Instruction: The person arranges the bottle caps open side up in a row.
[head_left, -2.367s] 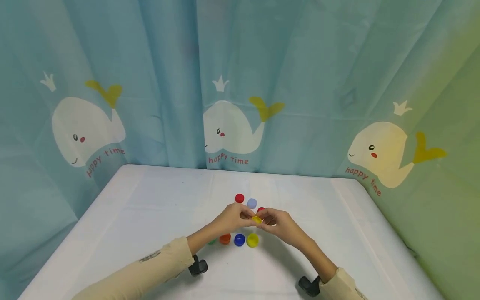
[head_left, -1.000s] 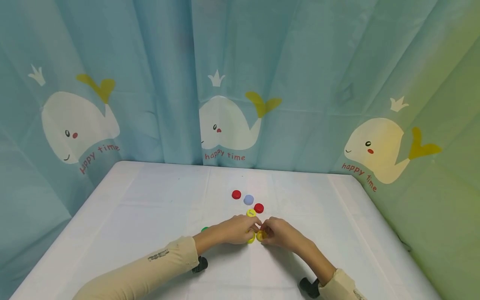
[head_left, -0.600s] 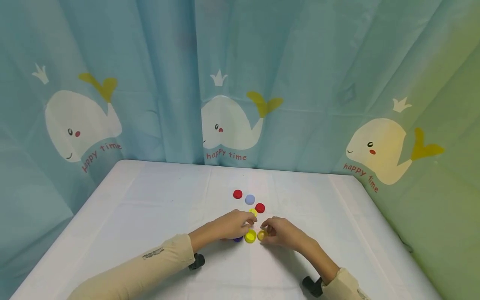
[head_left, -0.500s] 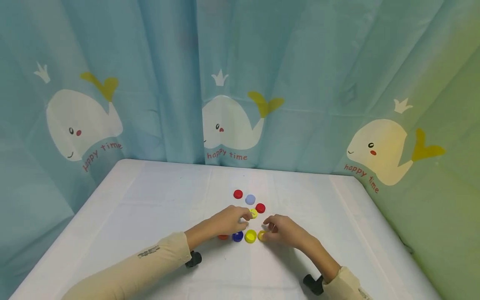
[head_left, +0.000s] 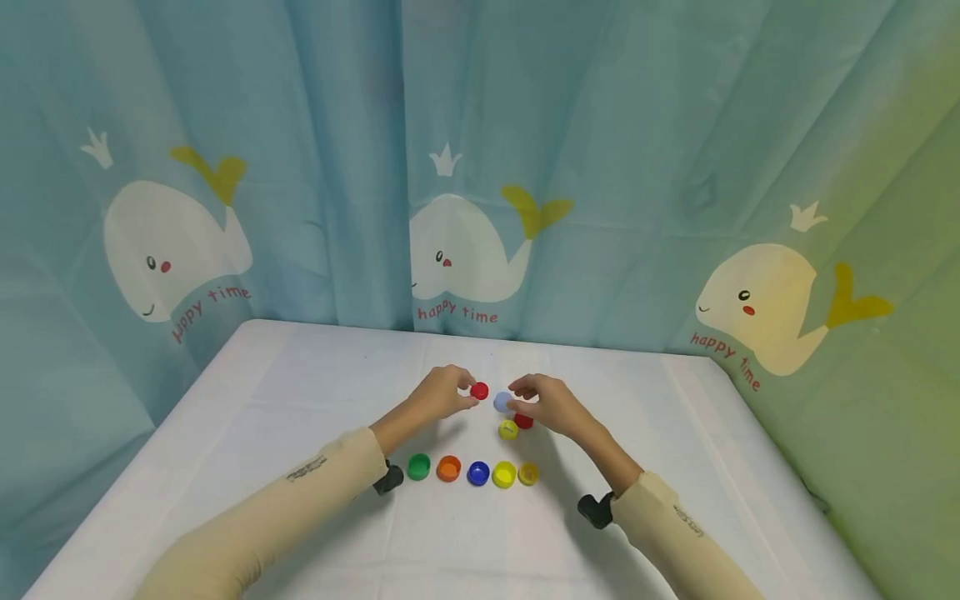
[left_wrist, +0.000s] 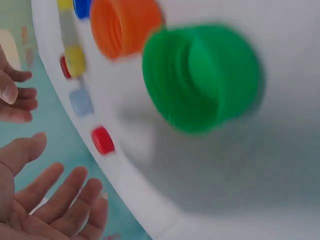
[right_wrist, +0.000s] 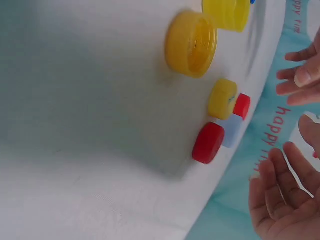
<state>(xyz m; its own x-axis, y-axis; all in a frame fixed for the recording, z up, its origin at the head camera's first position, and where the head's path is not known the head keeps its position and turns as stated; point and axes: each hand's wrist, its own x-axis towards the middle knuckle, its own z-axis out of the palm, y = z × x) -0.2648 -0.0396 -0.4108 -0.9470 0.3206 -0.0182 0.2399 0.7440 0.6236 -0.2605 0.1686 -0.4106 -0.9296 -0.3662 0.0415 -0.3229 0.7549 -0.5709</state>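
Fingers apart, the left hand point(head_left: 441, 394) hovers at the left of a red cap point(head_left: 480, 391); the left wrist view shows that red cap point(left_wrist: 102, 140) lying untouched on the cloth. The right hand point(head_left: 553, 404) is held over the light blue cap point(head_left: 502, 402) and partly covers a second red cap point(head_left: 524, 421). Both palms look empty, with the fingers of the right hand point(right_wrist: 287, 195) spread in the right wrist view. Just nearer the body lies a yellow cap with a mark on top point(head_left: 508, 430).
Nearer the body, hollow side up, runs a row: green cap point(head_left: 418, 467), orange cap point(head_left: 449, 468), blue cap point(head_left: 478, 474), yellow cap point(head_left: 504, 475) and amber cap point(head_left: 528, 474). A white cloth covers the table point(head_left: 315, 367); a whale-print curtain point(head_left: 630, 167) hangs behind.
The right hand has let go of the amber cap, which lies at the row's right end. Both hands have moved away from the body, to the far caps, uncovering the row.
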